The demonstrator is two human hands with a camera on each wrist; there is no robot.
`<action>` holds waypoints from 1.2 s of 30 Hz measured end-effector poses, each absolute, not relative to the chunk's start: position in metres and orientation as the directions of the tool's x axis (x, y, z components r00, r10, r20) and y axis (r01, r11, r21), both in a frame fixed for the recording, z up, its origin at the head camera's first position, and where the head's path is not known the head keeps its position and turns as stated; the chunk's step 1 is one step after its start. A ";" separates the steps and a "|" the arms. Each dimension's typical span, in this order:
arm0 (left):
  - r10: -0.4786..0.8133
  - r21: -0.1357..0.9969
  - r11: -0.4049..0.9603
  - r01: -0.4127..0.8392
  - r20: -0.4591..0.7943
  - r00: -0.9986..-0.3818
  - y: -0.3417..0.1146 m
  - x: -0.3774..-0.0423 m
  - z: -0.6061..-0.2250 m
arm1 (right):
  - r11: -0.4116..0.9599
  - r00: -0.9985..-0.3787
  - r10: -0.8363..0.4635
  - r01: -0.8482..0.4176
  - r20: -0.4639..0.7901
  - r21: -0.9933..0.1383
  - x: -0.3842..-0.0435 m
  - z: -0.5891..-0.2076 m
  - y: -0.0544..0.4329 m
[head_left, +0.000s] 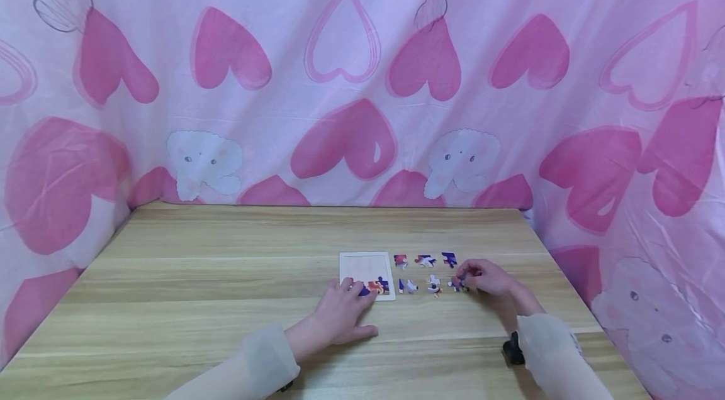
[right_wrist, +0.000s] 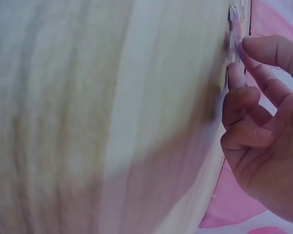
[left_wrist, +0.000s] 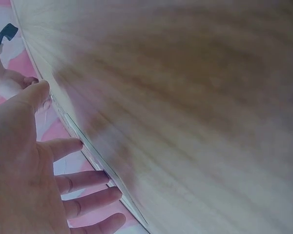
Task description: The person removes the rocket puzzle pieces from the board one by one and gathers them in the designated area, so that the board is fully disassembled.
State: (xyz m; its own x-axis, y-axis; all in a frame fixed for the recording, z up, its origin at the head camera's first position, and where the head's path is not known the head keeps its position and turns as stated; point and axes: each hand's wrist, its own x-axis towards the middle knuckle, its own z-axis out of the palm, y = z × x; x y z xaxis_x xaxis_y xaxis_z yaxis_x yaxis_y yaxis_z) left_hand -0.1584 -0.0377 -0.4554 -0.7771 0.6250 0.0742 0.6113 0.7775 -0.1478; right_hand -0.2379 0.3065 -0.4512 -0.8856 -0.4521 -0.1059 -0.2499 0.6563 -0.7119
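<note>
Puzzle pieces lie in two rows on the wooden counter (head_left: 226, 274), to the right of one white puzzle tray (head_left: 365, 265). Three loose pieces make the back row: a red-and-blue piece (head_left: 401, 260), a middle piece (head_left: 425, 260) and a dark blue piece (head_left: 449, 258). The front row holds a blue-and-white piece (head_left: 407, 286), a white-and-orange piece (head_left: 434, 287) and a sixth piece (head_left: 456, 284) at the right end, so six loose pieces in all. Inside the tray, along its front edge, sits a short strip of fitted pieces (head_left: 376, 287); how many make up that strip is too small to count.

Two hands are at work. The left hand (head_left: 342, 315) lies flat on the counter with its fingers (head_left: 351, 287) stretched out and relaxed, their tips on the tray's front left corner, touching the fitted strip; it grasps nothing. The right hand (head_left: 488, 278) has its fingers (right_wrist: 244, 73) curled, and thumb and fingertips pinch the sixth piece at the right end of the front row, down at counter level. The right wrist view shows that piece only as a thin blurred edge between the fingertips. Pink heart-print cloth (head_left: 362, 73) hangs behind and beside the counter
</note>
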 end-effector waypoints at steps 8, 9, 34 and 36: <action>0.641 -0.165 0.765 0.622 0.113 -0.759 -0.040 -0.157 -0.457 | 0.737 -0.945 -0.317 -0.190 -0.084 -0.649 -0.237 -0.446 0.297; 0.643 -0.170 0.764 0.623 0.116 -0.757 -0.040 -0.157 -0.458 | 0.739 -0.947 -0.312 -0.192 -0.076 -0.646 -0.237 -0.445 0.295; 0.596 -0.063 0.803 0.593 0.057 -0.801 -0.046 -0.148 -0.453 | 0.589 -0.813 -0.583 -0.430 0.009 -0.684 -0.244 -0.444 0.188; 0.602 -0.056 0.798 0.600 0.054 -0.796 -0.047 -0.148 -0.453 | 0.587 -0.808 -0.589 -0.434 0.006 -0.683 -0.245 -0.444 0.182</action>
State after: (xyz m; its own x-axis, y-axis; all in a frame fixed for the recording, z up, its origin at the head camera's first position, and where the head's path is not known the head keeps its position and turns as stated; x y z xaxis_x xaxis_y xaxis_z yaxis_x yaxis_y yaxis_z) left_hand -0.1476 -0.0475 -0.4528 -0.7963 0.6025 0.0543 0.6000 0.7981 -0.0558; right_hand -0.2447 0.1819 -0.4439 -0.8078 -0.5895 0.0064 -0.4339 0.5872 -0.6833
